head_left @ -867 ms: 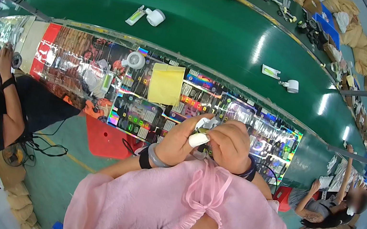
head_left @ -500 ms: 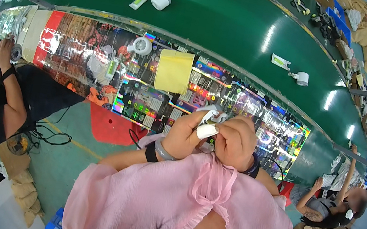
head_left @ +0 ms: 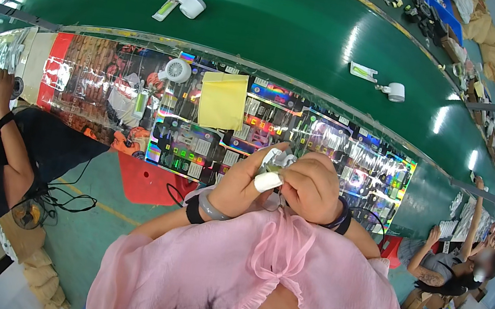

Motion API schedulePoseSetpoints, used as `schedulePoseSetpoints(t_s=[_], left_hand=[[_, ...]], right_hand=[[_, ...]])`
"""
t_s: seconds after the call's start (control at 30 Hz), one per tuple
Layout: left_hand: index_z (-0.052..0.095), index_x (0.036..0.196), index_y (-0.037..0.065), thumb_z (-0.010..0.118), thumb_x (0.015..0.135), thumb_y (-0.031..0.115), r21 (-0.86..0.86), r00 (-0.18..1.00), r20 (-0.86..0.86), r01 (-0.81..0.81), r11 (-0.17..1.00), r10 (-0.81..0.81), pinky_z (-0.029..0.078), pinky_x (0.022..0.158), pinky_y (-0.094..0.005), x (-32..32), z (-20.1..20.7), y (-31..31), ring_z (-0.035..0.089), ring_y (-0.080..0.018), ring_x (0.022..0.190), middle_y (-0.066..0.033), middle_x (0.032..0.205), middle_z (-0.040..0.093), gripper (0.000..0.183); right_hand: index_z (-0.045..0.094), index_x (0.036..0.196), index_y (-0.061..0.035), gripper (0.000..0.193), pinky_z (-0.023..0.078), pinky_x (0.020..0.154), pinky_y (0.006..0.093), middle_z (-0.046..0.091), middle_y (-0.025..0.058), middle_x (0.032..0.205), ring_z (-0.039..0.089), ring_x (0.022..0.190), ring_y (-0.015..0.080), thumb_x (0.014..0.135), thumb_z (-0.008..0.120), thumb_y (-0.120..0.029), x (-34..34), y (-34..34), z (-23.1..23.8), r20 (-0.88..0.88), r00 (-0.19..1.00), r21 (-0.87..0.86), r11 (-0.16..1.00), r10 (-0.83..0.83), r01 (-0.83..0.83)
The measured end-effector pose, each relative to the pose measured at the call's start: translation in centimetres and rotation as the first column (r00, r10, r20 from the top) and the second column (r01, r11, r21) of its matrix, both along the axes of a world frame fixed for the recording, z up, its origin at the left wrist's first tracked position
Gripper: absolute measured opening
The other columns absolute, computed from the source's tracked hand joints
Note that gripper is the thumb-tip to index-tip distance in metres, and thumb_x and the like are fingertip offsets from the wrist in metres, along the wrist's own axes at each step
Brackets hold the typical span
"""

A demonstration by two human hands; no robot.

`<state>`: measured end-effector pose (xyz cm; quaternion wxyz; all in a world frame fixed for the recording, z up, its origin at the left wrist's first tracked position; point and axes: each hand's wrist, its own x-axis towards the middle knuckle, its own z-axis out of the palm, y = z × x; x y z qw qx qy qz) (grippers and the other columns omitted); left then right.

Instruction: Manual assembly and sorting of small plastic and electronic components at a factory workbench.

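Observation:
My left hand point(head_left: 234, 185) is closed round a small white plastic part point(head_left: 278, 158), held in front of my chest. A white cover wraps its thumb. My right hand point(head_left: 313, 186) pinches at the same part from the other side, its fingers curled inward. Most of the part is hidden by my fingers, so its exact kind cannot be made out. On the worktop beyond my hands lies a folded yellow cloth point(head_left: 222, 100). To its left rests a round white fan head point(head_left: 176, 70), with a white and green piece point(head_left: 140, 102) near it.
A green conveyor belt point(head_left: 270, 21) runs across beyond the worktop. It carries a white fan piece point(head_left: 191, 6) and another white fan piece point(head_left: 393, 91), each beside a white-green part. A red stool point(head_left: 154, 181) stands at the left. Co-workers sit on both sides.
The whole view has shifted slightly. My hands stay together on the white part, which has turned a little between my fingers. The fan pieces on the belt appear farther left.

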<state>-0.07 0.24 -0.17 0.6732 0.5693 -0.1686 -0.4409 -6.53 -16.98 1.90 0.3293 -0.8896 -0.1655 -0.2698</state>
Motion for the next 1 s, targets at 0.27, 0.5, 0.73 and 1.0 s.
schedulePoseSetpoints(t_s=[0.27,0.5,0.73,1.0], left_hand=[[0.031,0.142,-0.002,0.065,0.087,0.028,-0.045,0.955,0.285,0.097,0.994,-0.081,0.042,0.098,-0.0336,0.2,0.9,0.4,0.054,-0.0281,0.117,-0.0199,0.13,0.051,0.072],[0.029,0.143,-0.001,0.066,0.086,0.032,-0.038,0.939,0.334,0.105,0.994,-0.086,0.041,0.099,-0.0345,0.1,0.8,0.5,0.053,-0.0297,0.119,-0.0208,0.132,0.049,0.076],[0.026,0.144,-0.001,0.067,0.086,0.033,-0.046,0.922,0.382,0.092,0.995,-0.067,0.04,0.1,-0.0357,0.0,1.0,0.5,0.051,-0.0328,0.121,-0.0219,0.135,0.046,0.079],[0.028,0.144,-0.002,0.064,0.088,0.031,-0.032,0.89,0.452,0.079,0.996,-0.056,0.039,0.101,-0.0349,-0.2,0.9,0.9,0.049,-0.0328,0.124,-0.0227,0.137,0.045,0.075]], right_hand=[[0.063,0.094,0.0044,0.031,0.051,0.073,0.0383,0.062,0.0123,0.088,0.062,0.073,0.0243,0.065,0.071,-0.005,-0.9,-0.7,1.8,0.041,0.995,-0.084,0.992,0.093,-0.09],[0.063,0.093,0.0055,0.032,0.051,0.073,0.0382,0.062,0.0133,0.088,0.063,0.073,0.0244,0.064,0.069,-0.006,-1.2,-0.5,2.2,0.048,0.994,-0.106,0.99,0.096,-0.09],[0.063,0.092,0.0059,0.032,0.051,0.071,0.0377,0.062,0.0132,0.087,0.063,0.072,0.0244,0.064,0.069,-0.006,-1.2,-0.4,2.3,0.053,0.993,-0.104,0.99,0.104,-0.098],[0.063,0.091,0.0056,0.031,0.052,0.071,0.0375,0.063,0.0134,0.087,0.063,0.072,0.0243,0.063,0.07,-0.006,-1.3,-0.1,2.4,0.041,0.995,-0.12,0.989,0.095,-0.089]])
